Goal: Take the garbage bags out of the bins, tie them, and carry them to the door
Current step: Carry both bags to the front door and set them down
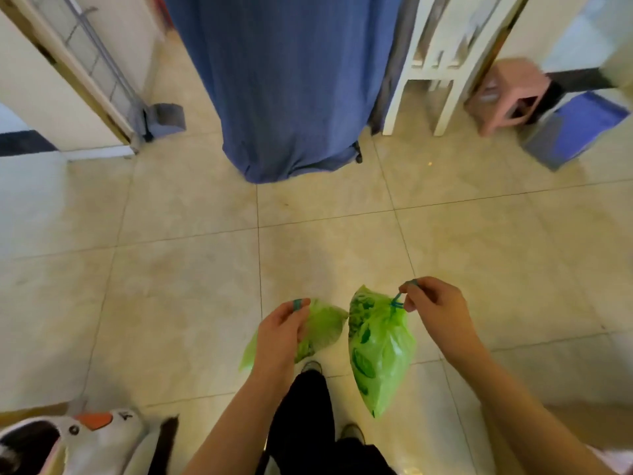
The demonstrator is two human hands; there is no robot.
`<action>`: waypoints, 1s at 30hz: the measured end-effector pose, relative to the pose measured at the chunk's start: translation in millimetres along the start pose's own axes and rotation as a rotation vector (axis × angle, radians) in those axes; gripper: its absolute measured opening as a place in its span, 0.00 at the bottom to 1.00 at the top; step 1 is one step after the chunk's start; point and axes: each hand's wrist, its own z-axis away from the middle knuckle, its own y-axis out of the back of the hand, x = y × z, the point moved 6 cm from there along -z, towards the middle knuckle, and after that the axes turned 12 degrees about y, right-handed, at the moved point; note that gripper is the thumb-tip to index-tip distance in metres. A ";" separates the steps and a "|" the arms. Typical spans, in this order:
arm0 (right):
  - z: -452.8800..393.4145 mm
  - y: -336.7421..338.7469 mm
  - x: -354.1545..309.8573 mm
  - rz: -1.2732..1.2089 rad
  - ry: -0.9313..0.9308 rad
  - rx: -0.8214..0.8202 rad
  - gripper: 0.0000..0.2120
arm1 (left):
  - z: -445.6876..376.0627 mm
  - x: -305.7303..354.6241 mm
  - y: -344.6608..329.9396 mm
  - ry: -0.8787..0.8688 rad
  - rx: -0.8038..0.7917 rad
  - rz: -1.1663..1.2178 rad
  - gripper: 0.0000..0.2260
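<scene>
Green bags hang above the floor (171,269): my left hand (281,332) grips one bag (323,325) by its drawstring, my right hand (433,308) pinches the other bag (380,351) likewise.

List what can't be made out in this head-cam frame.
- Left bag: the left hand covers much of it, so its knot is hidden.
- Right bag: its contents are only dark shapes through the green film.
- Grip of the right hand on the blue drawstring: too small to tell loop from knot.
- Door: none identifiable; the blue curtain blocks what lies behind.
- Pink stool: motion-blurred.
</scene>
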 end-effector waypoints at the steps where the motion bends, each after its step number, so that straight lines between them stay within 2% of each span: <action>1: -8.9 8.1 -3.5 -0.025 -0.008 0.049 0.10 | -6.7 14.1 -12.3 -0.007 -0.051 -0.024 0.07; 6: -47.6 49.2 -8.4 -0.055 -0.058 0.276 0.10 | -38.7 69.8 -77.8 -0.043 -0.271 -0.218 0.07; 11: -84.5 93.0 -3.1 0.035 -0.062 0.379 0.09 | -57.8 109.1 -160.7 -0.095 -0.420 -0.462 0.12; 14: -103.3 125.8 3.6 0.029 -0.073 0.464 0.10 | -65.7 127.7 -212.2 -0.145 -0.493 -0.518 0.12; 20: -141.0 192.5 23.9 -0.004 -0.085 0.528 0.10 | -86.6 150.1 -313.2 -0.185 -0.514 -0.452 0.08; 26: -177.5 260.6 47.2 -0.027 -0.140 0.500 0.09 | -94.8 158.2 -404.4 -0.223 -0.421 -0.455 0.10; 30: -204.0 325.7 70.1 -0.035 -0.172 0.529 0.09 | -93.5 162.3 -488.2 -0.316 -0.437 -0.479 0.12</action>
